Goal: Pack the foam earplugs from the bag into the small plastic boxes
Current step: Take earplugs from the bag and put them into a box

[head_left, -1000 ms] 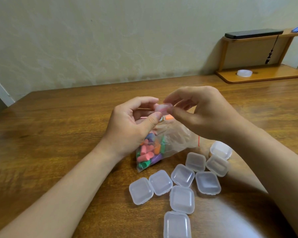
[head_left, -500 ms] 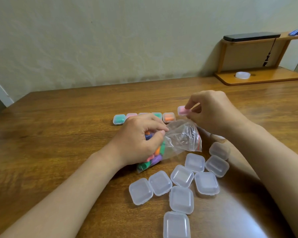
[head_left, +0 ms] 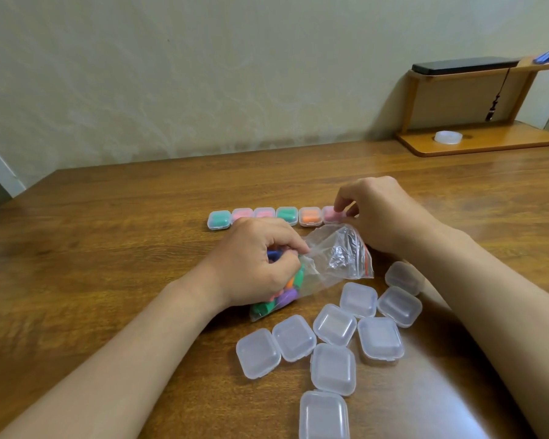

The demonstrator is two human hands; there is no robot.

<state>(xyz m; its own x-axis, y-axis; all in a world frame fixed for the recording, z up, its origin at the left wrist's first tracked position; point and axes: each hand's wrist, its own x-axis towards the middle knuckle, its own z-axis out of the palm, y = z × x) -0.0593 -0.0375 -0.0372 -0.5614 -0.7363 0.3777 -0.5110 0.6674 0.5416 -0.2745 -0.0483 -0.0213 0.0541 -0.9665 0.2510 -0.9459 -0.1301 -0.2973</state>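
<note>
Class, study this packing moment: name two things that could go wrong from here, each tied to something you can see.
1. The left hand squeezes the full end of the bag, whose mouth looks unsealed; earplugs may spill onto the table.
2. The right hand pinches the pink box right beside the orange box; a nudge could knock the filled row crooked.

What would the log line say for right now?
left hand: grips bag | right hand: pinches pink box at filled row end | empty boxes: closed, waiting
</note>
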